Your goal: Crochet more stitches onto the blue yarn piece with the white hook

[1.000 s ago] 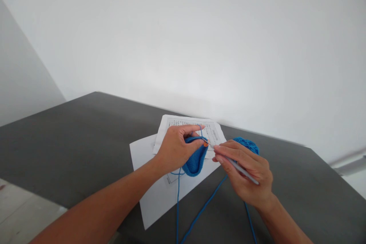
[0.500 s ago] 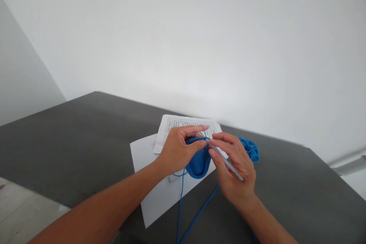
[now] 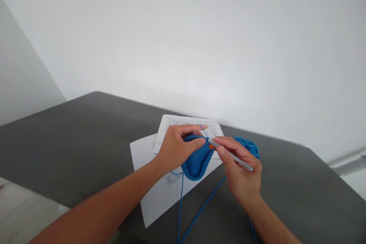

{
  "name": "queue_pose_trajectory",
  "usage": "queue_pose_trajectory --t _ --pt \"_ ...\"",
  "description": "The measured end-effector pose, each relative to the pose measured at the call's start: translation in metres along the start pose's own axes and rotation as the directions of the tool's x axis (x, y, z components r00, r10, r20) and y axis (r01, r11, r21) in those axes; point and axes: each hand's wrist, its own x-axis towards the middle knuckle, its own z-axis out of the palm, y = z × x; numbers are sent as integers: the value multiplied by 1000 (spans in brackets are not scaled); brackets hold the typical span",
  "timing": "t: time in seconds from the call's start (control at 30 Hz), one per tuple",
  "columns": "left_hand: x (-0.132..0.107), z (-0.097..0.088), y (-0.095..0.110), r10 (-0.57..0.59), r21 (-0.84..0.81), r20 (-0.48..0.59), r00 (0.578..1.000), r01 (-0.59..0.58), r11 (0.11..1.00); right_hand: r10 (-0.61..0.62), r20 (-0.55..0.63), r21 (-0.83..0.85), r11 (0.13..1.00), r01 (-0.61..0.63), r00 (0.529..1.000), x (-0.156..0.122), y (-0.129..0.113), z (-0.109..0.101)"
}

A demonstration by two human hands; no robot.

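Note:
My left hand (image 3: 174,148) pinches the top edge of a blue crocheted piece (image 3: 196,164) above the papers, with blue yarn running over its forefinger. My right hand (image 3: 241,167) grips a grey crochet hook (image 3: 232,156) like a pencil; its tip meets the piece's edge beside a small orange marker (image 3: 211,146). A ball of blue yarn (image 3: 249,146) lies just behind my right hand, partly hidden. Strands of blue yarn (image 3: 200,209) trail down toward the table's near edge.
Two white paper sheets lie under the work, a printed sheet (image 3: 188,126) on a blank one (image 3: 160,194). They rest on a dark grey table (image 3: 80,145) against a white wall. The table's left edge drops to a pale floor (image 3: 23,213).
My right hand pushed the hook in close to my left hand, then drew back a little to the right. The crocheted piece turned slightly, and the orange marker shows again.

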Motion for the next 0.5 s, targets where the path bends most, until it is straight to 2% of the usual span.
queue_pose_trajectory --t 0.13,0.3,0.5 --pt "1 -1 1 -18 50 3 1000 18 999 27 -2 12 1000 -27 1000 1 1 0" --pt "1 1 1 -78 -73 62 995 82 994 4 2 -24 1000 -4 1000 2 -3 -1" --pt "1 3 -6 -118 -154 58 991 126 980 -67 17 -58 996 68 998 3 -2 -2"
